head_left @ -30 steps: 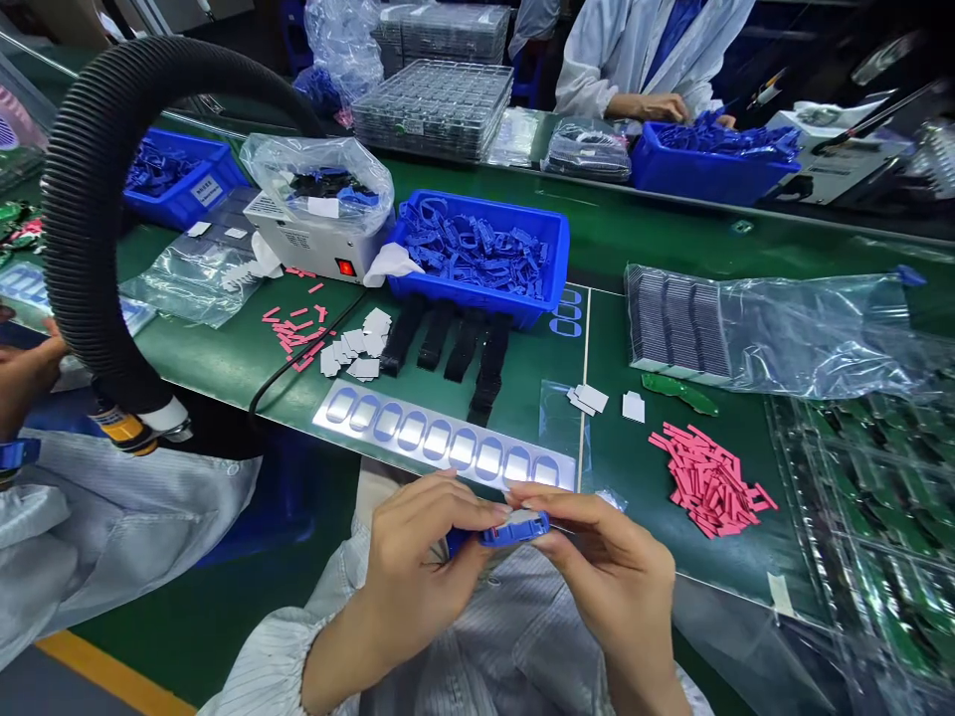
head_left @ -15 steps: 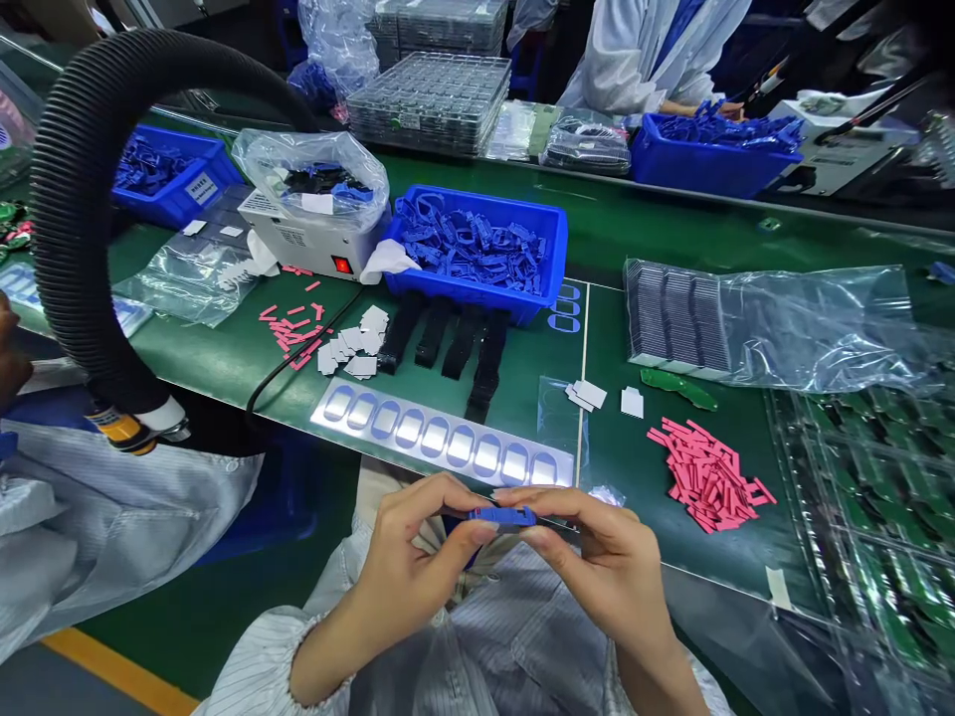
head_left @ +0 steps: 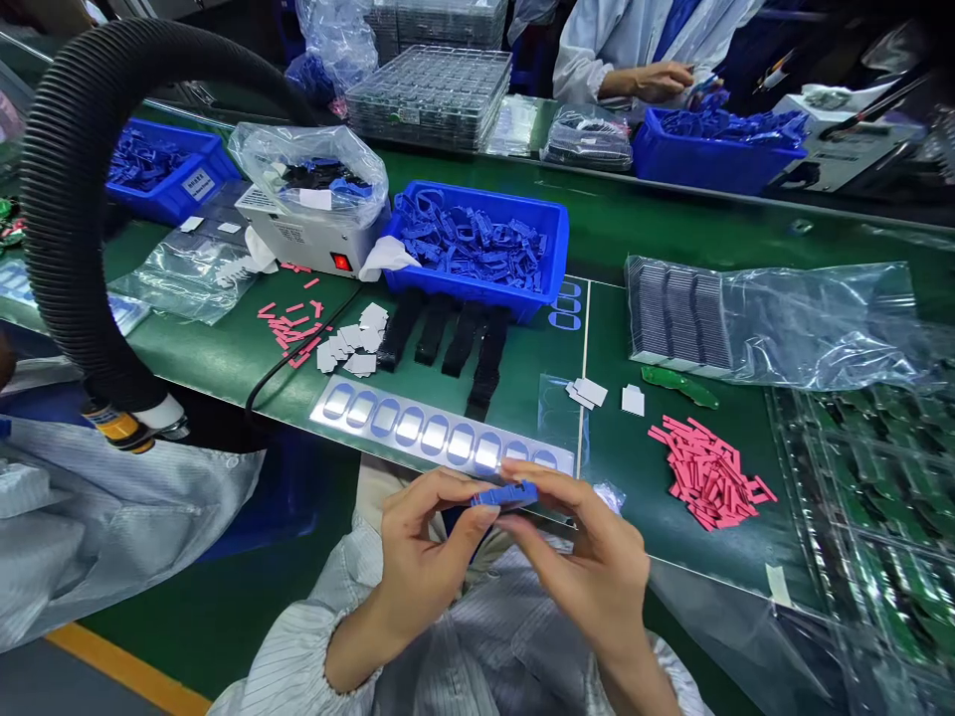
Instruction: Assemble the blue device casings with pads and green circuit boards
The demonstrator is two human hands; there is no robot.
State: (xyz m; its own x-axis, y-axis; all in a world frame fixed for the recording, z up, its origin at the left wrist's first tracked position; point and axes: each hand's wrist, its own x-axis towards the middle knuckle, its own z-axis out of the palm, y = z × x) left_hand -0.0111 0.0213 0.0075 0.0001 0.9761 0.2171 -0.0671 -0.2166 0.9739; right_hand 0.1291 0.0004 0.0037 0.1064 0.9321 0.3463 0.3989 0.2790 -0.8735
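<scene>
My left hand (head_left: 422, 557) and my right hand (head_left: 589, 562) meet just below the table's front edge, over my lap. Both pinch a small blue plastic part (head_left: 504, 494) between thumbs and fingertips, left hand on its left end, right hand on its right end. Right behind them lies a silvery strip with a row of oval windows (head_left: 440, 438). A blue bin of the same blue parts (head_left: 477, 249) stands further back in the middle, with black foam strips (head_left: 463, 343) in front of it.
A heap of pink strips (head_left: 708, 472) lies to the right, white squares (head_left: 589, 393) in the middle. A clear bag with dark stacked pieces (head_left: 753, 323) is beyond. A black corrugated hose (head_left: 71, 229) arches at left. Another person's hand (head_left: 657, 80) works at a far blue bin (head_left: 708, 154).
My hands have lifted the blue part slightly toward the table edge and turned it. The person across the belt has raised a hand from the bin.
</scene>
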